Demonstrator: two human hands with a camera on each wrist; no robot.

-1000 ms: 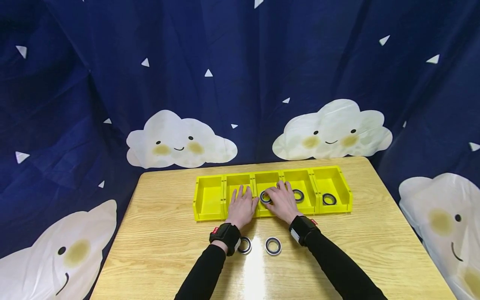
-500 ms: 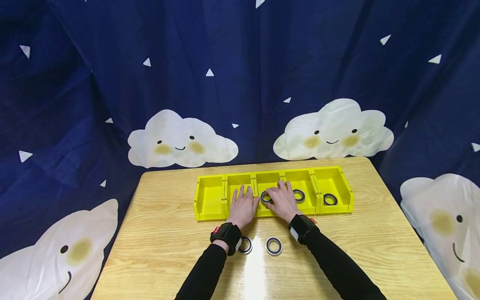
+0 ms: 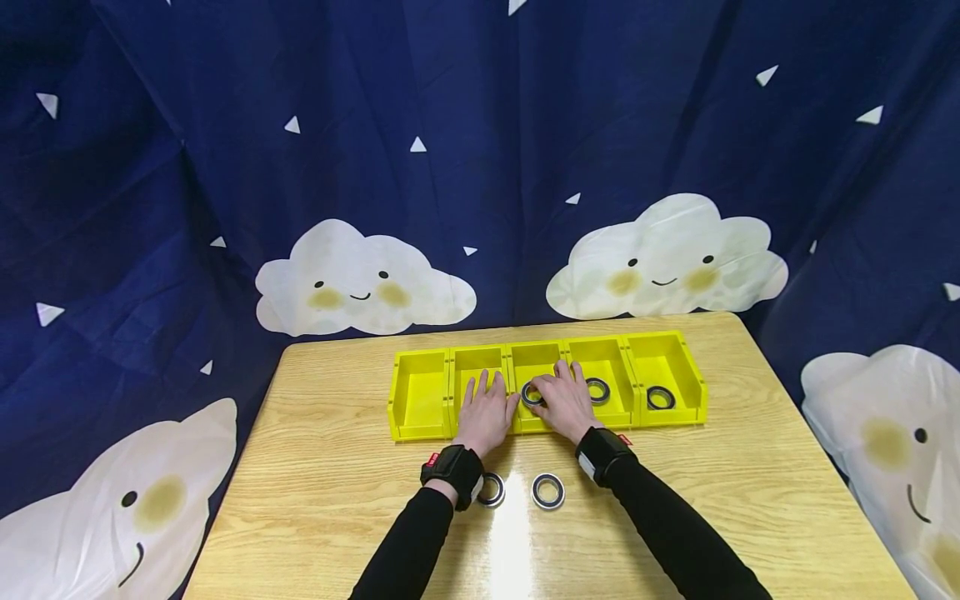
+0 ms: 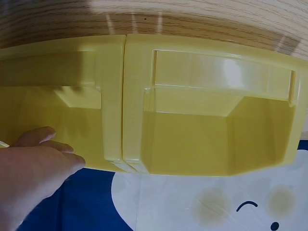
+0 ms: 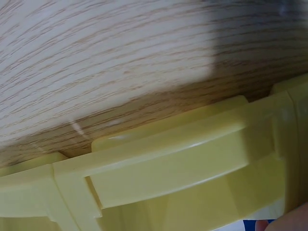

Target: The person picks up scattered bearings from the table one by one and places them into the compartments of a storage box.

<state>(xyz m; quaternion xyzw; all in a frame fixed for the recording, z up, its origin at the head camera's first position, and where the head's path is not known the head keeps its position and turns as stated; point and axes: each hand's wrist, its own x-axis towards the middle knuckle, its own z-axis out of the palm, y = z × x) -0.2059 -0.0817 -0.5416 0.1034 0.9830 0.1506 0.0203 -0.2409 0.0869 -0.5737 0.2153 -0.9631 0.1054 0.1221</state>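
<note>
My right hand (image 3: 567, 403) pinches a ring-shaped ball bearing (image 3: 524, 398) with a dark seal, at the middle bin of a yellow bin row (image 3: 420, 433). Its fingers partly cover the bearing. With fingers stretched forward, my left hand (image 3: 484, 415) lies over the second bin from the left and holds nothing; the left wrist view shows its fingertips (image 4: 45, 132) above that bin. In the fourth bin lies another bearing (image 3: 597, 402), partly behind the right hand. The rightmost bin contains one more bearing (image 3: 660, 407). Only an edge of the right hand (image 5: 293, 219) shows in the right wrist view.
On the wooden table (image 3: 337, 517), in front of the bins, lie a bearing (image 3: 548, 505) between the forearms and another bearing (image 3: 501, 490) beside the left wrist strap. A dark blue curtain (image 3: 480, 167) with smiling clouds hangs behind and at both sides.
</note>
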